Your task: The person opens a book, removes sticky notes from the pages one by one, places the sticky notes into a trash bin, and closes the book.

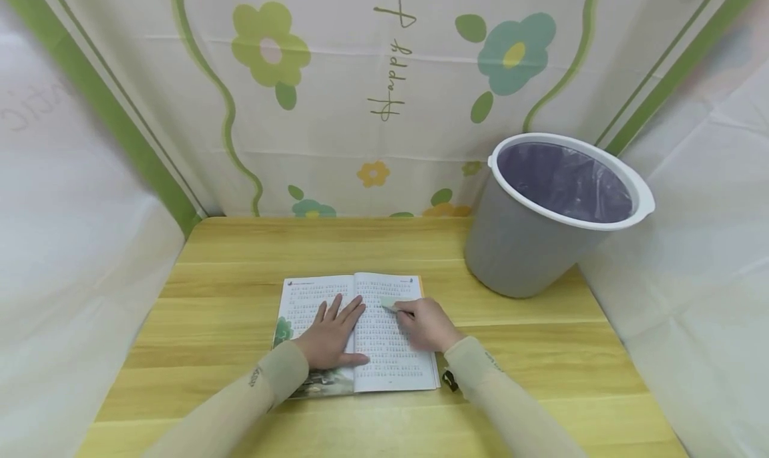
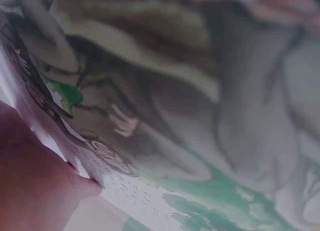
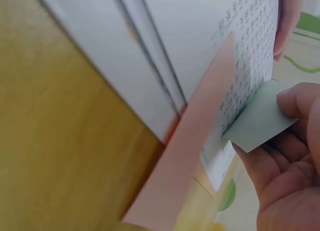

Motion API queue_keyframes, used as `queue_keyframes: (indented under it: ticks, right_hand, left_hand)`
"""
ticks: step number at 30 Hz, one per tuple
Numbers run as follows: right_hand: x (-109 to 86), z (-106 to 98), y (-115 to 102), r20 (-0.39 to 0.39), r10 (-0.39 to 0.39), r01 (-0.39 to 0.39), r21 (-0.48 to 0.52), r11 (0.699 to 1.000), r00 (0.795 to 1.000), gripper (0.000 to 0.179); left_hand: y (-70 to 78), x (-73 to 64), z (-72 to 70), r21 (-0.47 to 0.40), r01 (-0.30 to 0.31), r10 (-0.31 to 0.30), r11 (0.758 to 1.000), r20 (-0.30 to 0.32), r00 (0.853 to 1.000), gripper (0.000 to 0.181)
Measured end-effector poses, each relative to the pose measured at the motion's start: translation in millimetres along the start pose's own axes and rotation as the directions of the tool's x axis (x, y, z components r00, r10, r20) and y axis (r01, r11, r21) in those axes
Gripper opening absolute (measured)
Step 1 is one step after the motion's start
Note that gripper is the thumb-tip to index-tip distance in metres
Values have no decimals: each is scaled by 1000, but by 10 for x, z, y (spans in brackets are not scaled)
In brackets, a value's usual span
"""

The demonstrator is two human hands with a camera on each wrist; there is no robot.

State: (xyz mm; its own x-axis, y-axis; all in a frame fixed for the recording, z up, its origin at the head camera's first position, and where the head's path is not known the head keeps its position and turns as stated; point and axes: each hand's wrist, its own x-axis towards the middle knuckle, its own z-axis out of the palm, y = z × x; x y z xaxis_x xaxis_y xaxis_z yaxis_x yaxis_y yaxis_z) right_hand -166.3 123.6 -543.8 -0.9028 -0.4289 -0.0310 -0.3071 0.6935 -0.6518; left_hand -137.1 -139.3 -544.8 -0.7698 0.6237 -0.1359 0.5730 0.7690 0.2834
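Observation:
An open book [image 1: 393, 344] with printed pages lies on the wooden table. My left hand [image 1: 330, 338] rests flat across the left page and the fold, fingers spread. In the left wrist view a thumb [image 2: 85, 188] lies against the page, beside a picture in grey and green. Over the right page, my right hand [image 1: 429, 324] pinches a small pale green slip of paper [image 3: 262, 116] between thumb and fingers. The slip's far edge meets the printed text. A pink strip [image 3: 185, 146] stands out along the book's edge in the right wrist view.
A grey bin [image 1: 510, 251] with a white rim and a dark liner stands at the table's back right. Flowered cloth [image 1: 336, 131] hangs behind the table [image 1: 228, 244], with pale cloth at both sides. A small dark object [image 1: 449, 380] shows by the right cuff.

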Motion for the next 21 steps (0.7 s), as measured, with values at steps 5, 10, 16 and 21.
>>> queue_keyframes:
  ticks: [5,10,16,21]
  right_hand:
    - [7,-23,23,-10,34,-34,57,998,999,26]
    - [13,-54,33,-14,55,-54,74,996,998,23]
    - [18,-67,46,-25,39,-36,100,994,999,26]
    - [18,-66,55,-55,6,0,93,996,998,24]
  left_hand:
    - [2,12,40,39,26,-27,999,24,999,107]
    - [50,18,-5,30,45,-47,999,60,997,111]
    - [86,18,-48,64,59,-65,996,89,994,113]
    - [85,15,-36,76,60,-66,995,88,994,113]
